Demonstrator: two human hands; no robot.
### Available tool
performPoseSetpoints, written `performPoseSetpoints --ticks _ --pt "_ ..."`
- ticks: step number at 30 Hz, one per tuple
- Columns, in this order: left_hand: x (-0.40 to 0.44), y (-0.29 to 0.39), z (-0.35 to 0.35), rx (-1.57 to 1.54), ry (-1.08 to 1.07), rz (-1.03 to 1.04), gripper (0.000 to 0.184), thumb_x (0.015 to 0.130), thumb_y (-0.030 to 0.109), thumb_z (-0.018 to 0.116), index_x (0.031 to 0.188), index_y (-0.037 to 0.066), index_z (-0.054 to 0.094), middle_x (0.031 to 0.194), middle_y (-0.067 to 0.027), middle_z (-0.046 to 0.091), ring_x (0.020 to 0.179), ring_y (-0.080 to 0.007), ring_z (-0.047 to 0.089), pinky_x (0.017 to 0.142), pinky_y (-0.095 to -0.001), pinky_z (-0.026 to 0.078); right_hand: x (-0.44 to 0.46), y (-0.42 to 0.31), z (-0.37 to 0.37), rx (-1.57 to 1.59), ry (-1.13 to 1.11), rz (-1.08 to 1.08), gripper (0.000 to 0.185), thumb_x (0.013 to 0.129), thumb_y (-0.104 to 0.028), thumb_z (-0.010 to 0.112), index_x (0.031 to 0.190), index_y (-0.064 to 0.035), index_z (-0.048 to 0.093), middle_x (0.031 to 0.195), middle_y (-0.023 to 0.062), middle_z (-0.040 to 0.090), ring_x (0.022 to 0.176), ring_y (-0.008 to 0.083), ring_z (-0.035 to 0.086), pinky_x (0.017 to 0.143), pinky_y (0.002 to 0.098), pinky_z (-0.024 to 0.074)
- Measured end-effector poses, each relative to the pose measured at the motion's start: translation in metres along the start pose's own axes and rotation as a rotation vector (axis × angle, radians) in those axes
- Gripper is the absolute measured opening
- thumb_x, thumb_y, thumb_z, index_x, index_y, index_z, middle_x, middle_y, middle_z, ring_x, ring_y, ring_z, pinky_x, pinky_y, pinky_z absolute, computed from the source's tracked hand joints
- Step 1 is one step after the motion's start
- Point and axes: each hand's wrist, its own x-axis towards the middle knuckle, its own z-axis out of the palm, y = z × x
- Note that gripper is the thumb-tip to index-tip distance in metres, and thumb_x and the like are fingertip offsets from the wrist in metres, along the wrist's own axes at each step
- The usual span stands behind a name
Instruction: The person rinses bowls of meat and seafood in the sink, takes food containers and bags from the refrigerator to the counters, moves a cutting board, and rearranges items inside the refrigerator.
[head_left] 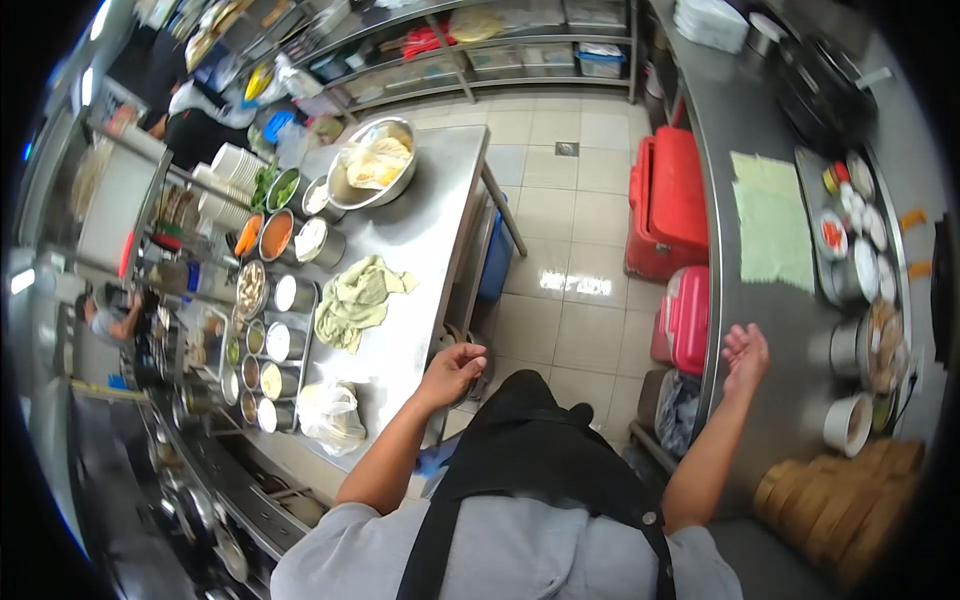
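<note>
My left hand (452, 376) is held beside the edge of the steel table (405, 330), its fingers loosely bent and nothing visible in them. Over the edge of the right-hand steel counter (755, 450) is my right hand (745, 358), palm turned up, fingers half curled and apart, with nothing in it. A crumpled green cloth (362, 300) lies on the table, up and left of my left hand. Near the table's lower end sits a tied plastic bag (332, 415). A flat green cloth (773, 222) is spread on the counter beyond my right hand.
A metal bowl (400, 192) with bagged food stands on the table, beside several metal containers (277, 235). Red cool boxes (668, 200) sit on the tiled floor (560, 330) along the counter. Bamboo steamers (840, 500) are at lower right. Other people (112, 315) stand at far left.
</note>
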Motion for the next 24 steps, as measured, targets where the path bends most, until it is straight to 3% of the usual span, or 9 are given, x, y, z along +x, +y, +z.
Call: performPoseSetpoints --ticks 4,7,11,14,16,19,24 --pt "0.041 0.013 0.01 0.095 0.038 0.182 0.029 0.09 0.015 0.062 0.114 0.0 0.056 0.093 0.0 0.06 0.079 -0.0077 0.055 0.068 -0.0217 0.045 0.001 0.012 0.092 -0.233 -0.358 0.052 0.026 0.089 -0.017 0.057 0.111 -0.0041 0.054 0.085 0.0093 0.066 0.065 0.0125 0.064 0.045 0.0222 0.0488" --pt "0.064 0.079 -0.005 0.191 0.081 0.27 0.026 0.09 0.014 0.061 0.113 0.003 0.058 0.096 -0.0026 0.061 0.084 -0.0095 0.055 0.073 -0.0235 0.046 0.025 0.018 0.16 -0.358 -0.542 0.094 0.028 0.091 -0.025 0.058 0.11 -0.0054 0.054 0.085 0.0097 0.067 0.065 0.0132 0.064 0.047 0.0225 0.0492" --pt "0.164 0.11 -0.044 0.081 0.169 0.476 0.024 0.089 0.015 0.062 0.111 0.005 0.061 0.098 -0.0044 0.063 0.085 -0.0105 0.057 0.072 -0.0246 0.046 0.082 0.015 0.262 -0.5 -0.574 0.073 0.028 0.091 -0.027 0.059 0.109 -0.005 0.056 0.085 0.0093 0.066 0.061 0.0124 0.062 0.046 0.0226 0.0487" --pt "0.221 0.165 -0.075 -0.068 0.175 0.446 0.024 0.089 0.018 0.061 0.111 0.007 0.061 0.095 -0.0056 0.065 0.084 -0.0145 0.061 0.07 -0.0272 0.048 0.126 0.009 0.329 -0.673 -0.626 0.115 0.023 0.091 -0.023 0.056 0.104 -0.0042 0.055 0.083 0.0078 0.065 0.061 0.012 0.062 0.046 0.0217 0.0474" --pt "0.247 0.201 -0.095 -0.01 0.188 0.527 0.023 0.089 0.018 0.061 0.11 0.007 0.061 0.094 -0.006 0.065 0.081 -0.0152 0.061 0.068 -0.028 0.048 0.147 0.007 0.378 -0.87 -0.658 0.126 0.025 0.091 -0.024 0.056 0.106 -0.0036 0.054 0.082 0.0063 0.063 0.061 0.011 0.06 0.046 0.0216 0.0462" --pt "0.292 0.227 -0.125 0.072 0.21 0.573 0.024 0.089 0.016 0.06 0.11 0.005 0.061 0.095 -0.0059 0.064 0.084 -0.015 0.061 0.07 -0.0274 0.048 0.195 0.023 0.443 -0.797 -0.817 0.122 0.019 0.091 -0.024 0.057 0.1 -0.007 0.055 0.079 0.0047 0.062 0.058 0.011 0.059 0.045 0.0228 0.0468" --pt "0.332 0.265 -0.165 0.023 0.299 0.569 0.022 0.088 0.011 0.06 0.109 0.003 0.061 0.094 -0.0069 0.063 0.086 -0.0171 0.061 0.076 -0.0293 0.048 0.215 0.025 0.581 -0.829 -0.888 0.102 0.025 0.089 -0.024 0.058 0.103 -0.0028 0.055 0.082 0.0072 0.064 0.064 0.0127 0.061 0.05 0.0235 0.0468"
